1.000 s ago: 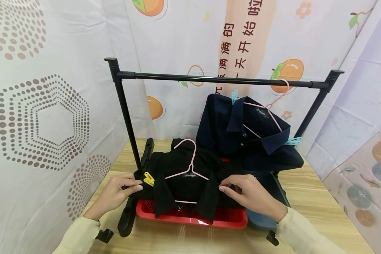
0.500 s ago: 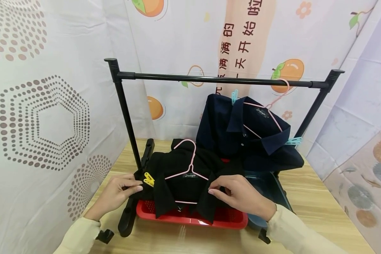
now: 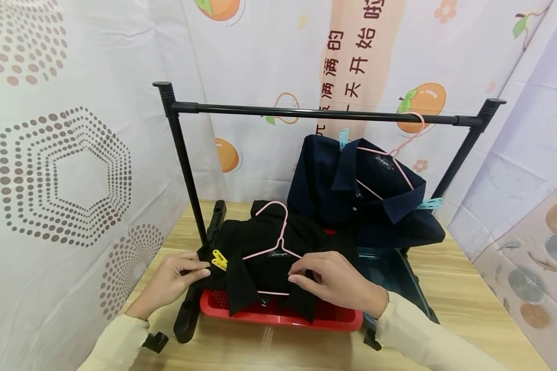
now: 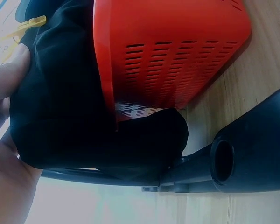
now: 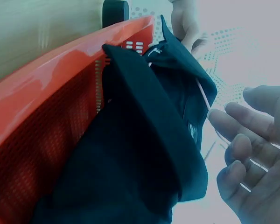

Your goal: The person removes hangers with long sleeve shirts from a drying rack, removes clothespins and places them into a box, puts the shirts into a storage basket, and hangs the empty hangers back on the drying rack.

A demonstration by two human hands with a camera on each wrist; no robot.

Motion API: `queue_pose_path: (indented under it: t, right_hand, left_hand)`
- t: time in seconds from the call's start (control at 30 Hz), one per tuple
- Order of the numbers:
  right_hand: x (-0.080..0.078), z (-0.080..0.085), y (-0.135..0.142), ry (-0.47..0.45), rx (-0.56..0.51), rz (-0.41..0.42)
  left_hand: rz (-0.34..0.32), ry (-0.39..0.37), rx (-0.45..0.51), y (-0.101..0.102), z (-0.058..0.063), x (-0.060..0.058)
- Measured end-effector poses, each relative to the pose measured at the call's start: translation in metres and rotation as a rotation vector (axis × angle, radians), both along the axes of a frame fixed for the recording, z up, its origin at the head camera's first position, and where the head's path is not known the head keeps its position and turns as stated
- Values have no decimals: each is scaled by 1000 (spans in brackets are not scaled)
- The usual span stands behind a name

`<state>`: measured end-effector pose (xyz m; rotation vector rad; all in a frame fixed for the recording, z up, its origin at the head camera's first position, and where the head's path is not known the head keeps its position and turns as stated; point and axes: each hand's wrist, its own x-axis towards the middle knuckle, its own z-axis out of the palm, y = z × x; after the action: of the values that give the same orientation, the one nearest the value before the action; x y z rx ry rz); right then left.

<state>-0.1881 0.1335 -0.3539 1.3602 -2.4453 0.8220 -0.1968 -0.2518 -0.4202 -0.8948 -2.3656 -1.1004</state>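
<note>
A black collared shirt (image 3: 241, 239) lies over the red basket (image 3: 280, 320), with a pink hanger (image 3: 281, 242) inside its neck and the hook pointing up. My left hand (image 3: 170, 282) pinches the shirt at its left shoulder, beside a yellow clothespin (image 3: 220, 260) clipped there. In the left wrist view the thumb rests on the black cloth just below that clothespin. My right hand (image 3: 339, 283) hovers by the right side of the collar, fingers loosely bent and holding nothing. The right wrist view shows those fingers close to the hanger's thin pink arm.
A black rack (image 3: 306, 113) stands behind. From its bar a navy shirt (image 3: 325, 175) hangs on a pink hanger (image 3: 415, 131), with light blue clothespins (image 3: 429, 204) on its shoulders. A dark blue bin (image 3: 382, 268) stands right of the basket.
My right hand has moved left, from the shirt's right shoulder to over the collar's right side. The left hand has stayed at the left shoulder.
</note>
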Motion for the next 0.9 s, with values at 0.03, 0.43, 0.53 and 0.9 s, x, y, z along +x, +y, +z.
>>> queue_pose_path:
  t: [0.03, 0.43, 0.53, 0.9]
  right_hand:
    - [0, 0, -2, 3, 1, 4]
    - [-1, 3, -35, 71, 46, 33]
    - [-3, 6, -45, 84, 69, 47]
    - [-8, 28, -69, 145, 104, 80]
  left_hand:
    - [0, -1, -1, 0, 0, 0]
    - [0, 3, -7, 0, 0, -1]
    - [-2, 4, 6, 1, -2, -1]
    - [1, 35, 30, 1, -4, 1]
